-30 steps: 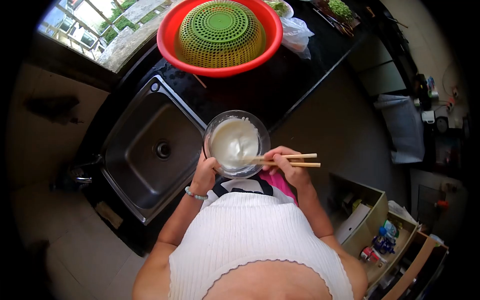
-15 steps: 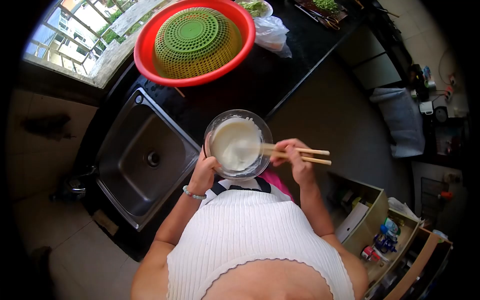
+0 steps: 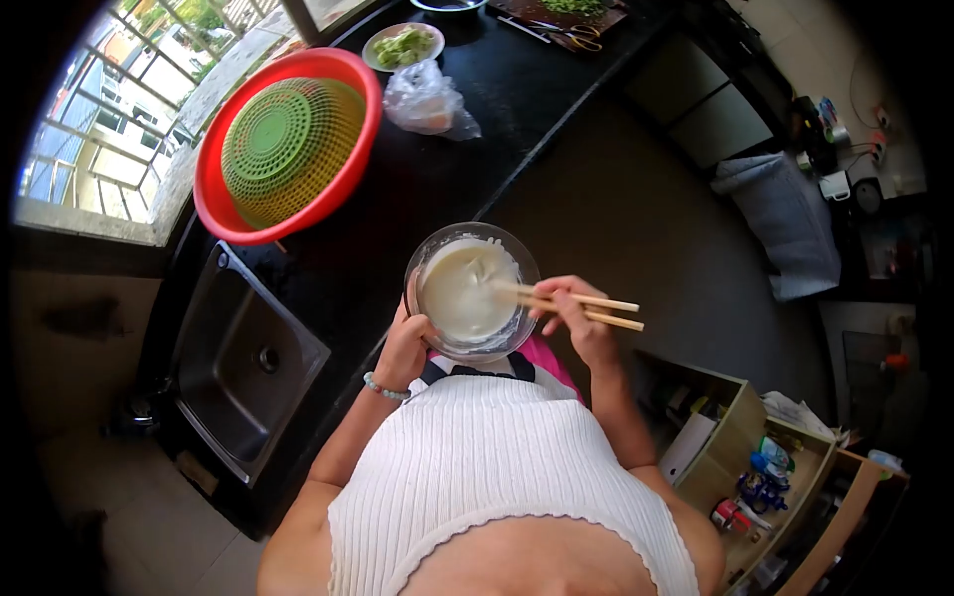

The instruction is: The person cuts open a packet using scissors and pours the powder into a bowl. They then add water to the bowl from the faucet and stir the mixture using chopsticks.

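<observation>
My left hand (image 3: 405, 345) is closed on the left rim of a clear glass bowl (image 3: 529, 260), held up in front of my body. Inside lies a smooth, off-white batter (image 3: 459, 293), with smears of it on the bowl's inner wall. A pair of wooden chopsticks (image 3: 608, 310) is gripped in my right hand (image 3: 576, 316), at the bowl's right side. Their tips dip into the batter and are blurred by motion. Some of the left fingers are hidden behind the bowl.
A red basin (image 3: 366, 134) with an upturned green colander (image 3: 283, 139) stands on the black counter (image 3: 427, 189). Beside it are a plastic bag (image 3: 427, 101) and a plate of chopped greens (image 3: 402, 46). Scissors (image 3: 581, 38) lie farther back. A steel sink (image 3: 248, 363) is at left, an open drawer (image 3: 740, 427) at right.
My view has turned right, so the basin, sink and counter sit farther left. The chopsticks have shifted within the batter, whose surface swirls differently. Both hands keep their hold.
</observation>
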{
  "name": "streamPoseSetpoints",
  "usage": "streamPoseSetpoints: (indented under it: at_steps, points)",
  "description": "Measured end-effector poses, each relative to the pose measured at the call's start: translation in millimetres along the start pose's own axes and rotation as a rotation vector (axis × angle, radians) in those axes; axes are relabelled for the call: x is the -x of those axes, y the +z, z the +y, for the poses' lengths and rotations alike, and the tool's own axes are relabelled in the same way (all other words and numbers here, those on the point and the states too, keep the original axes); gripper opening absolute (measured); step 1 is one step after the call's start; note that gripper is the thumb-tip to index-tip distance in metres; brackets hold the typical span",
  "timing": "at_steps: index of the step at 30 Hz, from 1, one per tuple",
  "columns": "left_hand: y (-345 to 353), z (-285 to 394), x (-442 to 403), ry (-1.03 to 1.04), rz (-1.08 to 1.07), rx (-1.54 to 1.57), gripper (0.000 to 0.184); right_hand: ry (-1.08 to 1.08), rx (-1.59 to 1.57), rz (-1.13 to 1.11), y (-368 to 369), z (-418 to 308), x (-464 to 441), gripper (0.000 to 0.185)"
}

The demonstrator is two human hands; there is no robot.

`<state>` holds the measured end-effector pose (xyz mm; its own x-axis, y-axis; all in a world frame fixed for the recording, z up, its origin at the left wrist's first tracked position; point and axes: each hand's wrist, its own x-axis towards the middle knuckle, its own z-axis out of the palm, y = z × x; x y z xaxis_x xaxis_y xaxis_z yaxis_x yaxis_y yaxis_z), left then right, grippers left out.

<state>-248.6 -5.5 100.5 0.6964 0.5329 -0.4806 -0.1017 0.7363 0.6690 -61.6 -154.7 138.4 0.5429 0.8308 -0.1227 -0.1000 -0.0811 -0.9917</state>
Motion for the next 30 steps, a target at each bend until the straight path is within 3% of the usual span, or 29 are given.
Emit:
streamPoseSetpoints:
  at_steps: [2,4,6,8,12,14,16,18,22,24,26,28,30]
  points:
    - [18,-6,-9,-0.011,-0.011,-0.008,0.081,0.124,-0.093,-0.177,-20,-5,7,0.025]
    - [35,-12,-15,-0.004,-0.021,-0.019,0.082,0.052,-0.195,0.058,-37,-4,5,0.024]
    - [50,-17,-23,-0.009,-0.049,-0.013,0.081,-0.035,-0.020,0.107,-54,0,1,0.026]
    - [60,-25,-30,-0.016,-0.060,-0.014,0.081,0.138,-0.098,-0.175,-76,-5,8,0.025]
    - [82,-35,-42,-0.030,-0.059,-0.051,0.083,-0.027,-0.058,0.174,-96,-5,2,0.026]
    - [93,-37,-46,-0.050,-0.047,-0.058,0.083,0.105,-0.065,-0.114,-115,-4,6,0.027]
    - [101,-39,-53,-0.070,-0.021,-0.036,0.082,0.125,-0.214,-0.100,-120,-8,6,0.028]
    - [102,-40,-62,-0.085,-0.051,-0.033,0.081,-0.004,-0.118,0.206,-121,-9,-4,0.027]
    - [112,-37,-82,-0.101,-0.068,-0.026,0.079,0.124,-0.195,-0.090,-143,-7,-13,0.028]
    - [118,-34,-97,-0.096,-0.076,-0.029,0.079,0.015,-0.177,0.205,-147,-4,-30,0.029]
    - [125,-30,-117,-0.096,-0.073,-0.043,0.078,0.094,-0.095,-0.030,-163,0,-48,0.030]
    - [133,-23,-140,-0.086,-0.065,-0.061,0.076,0.147,-0.195,0.021,-171,0,-65,0.030]
    - [143,-16,-160,-0.078,-0.068,-0.062,0.075,0.005,-0.098,0.222,-173,-5,-92,0.030]
